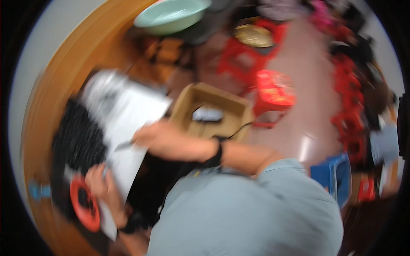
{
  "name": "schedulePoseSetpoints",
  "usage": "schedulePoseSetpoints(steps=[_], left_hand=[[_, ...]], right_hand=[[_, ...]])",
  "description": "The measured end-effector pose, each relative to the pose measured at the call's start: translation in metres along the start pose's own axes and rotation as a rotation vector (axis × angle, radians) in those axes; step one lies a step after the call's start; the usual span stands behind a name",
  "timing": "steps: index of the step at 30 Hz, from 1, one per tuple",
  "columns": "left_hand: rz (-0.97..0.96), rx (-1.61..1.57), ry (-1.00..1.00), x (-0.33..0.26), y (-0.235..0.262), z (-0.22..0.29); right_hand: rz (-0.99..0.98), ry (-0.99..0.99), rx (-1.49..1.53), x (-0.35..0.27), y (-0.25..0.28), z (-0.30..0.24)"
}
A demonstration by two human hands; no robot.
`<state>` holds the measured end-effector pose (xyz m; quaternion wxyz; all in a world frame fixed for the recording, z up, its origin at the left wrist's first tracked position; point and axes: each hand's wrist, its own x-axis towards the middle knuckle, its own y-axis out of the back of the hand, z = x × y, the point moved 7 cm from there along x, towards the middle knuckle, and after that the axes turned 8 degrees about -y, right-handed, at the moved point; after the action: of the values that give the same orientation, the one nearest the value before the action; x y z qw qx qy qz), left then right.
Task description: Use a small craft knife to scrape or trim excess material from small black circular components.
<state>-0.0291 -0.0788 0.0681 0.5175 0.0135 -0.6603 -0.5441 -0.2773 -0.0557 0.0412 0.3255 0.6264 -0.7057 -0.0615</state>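
My right hand (160, 138) is closed round a slim grey pointed tool (124, 146), its tip over a white sheet or board (130, 115). Blur hides the tool's exact kind. My left hand (102, 183) lies at the sheet's left edge, beside an orange-red round dish (95, 217) with black bits in it. Its fingers are smeared, so whether they hold anything does not show. A heap of small black strip-like pieces (79, 136) lies just beyond that hand. Clear crumpled plastic (104, 91) rests at the far end of the sheet.
A cardboard box (181, 102) with a whitish object (207, 114) inside stands right of the sheet. Beyond are red stools (273, 94), a golden round tray (254, 35) and a pale green basin (171, 19). A blue bin (326, 173) is at the right.
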Motion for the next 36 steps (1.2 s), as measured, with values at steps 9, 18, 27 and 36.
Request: schedulePoseSetpoints(steps=[9, 18, 27, 36], left_hand=[[-0.012, -0.152, 0.306, -0.054, 0.042, -0.012], [0.140, 0.002, 0.192, -0.046, 0.034, -0.024], [-0.023, 0.222, 0.136, -0.027, 0.004, -0.031], [-0.076, 0.255, 0.156, -0.027, 0.003, -0.032]], right_hand=[[0.111, 0.191, -0.158, 0.022, -0.010, -0.030], [0.130, 0.449, -0.431, 0.022, -0.064, -0.052], [0.167, 0.476, -0.614, 0.029, -0.059, -0.041], [-0.014, 0.528, -0.588, 0.024, -0.076, -0.054]])
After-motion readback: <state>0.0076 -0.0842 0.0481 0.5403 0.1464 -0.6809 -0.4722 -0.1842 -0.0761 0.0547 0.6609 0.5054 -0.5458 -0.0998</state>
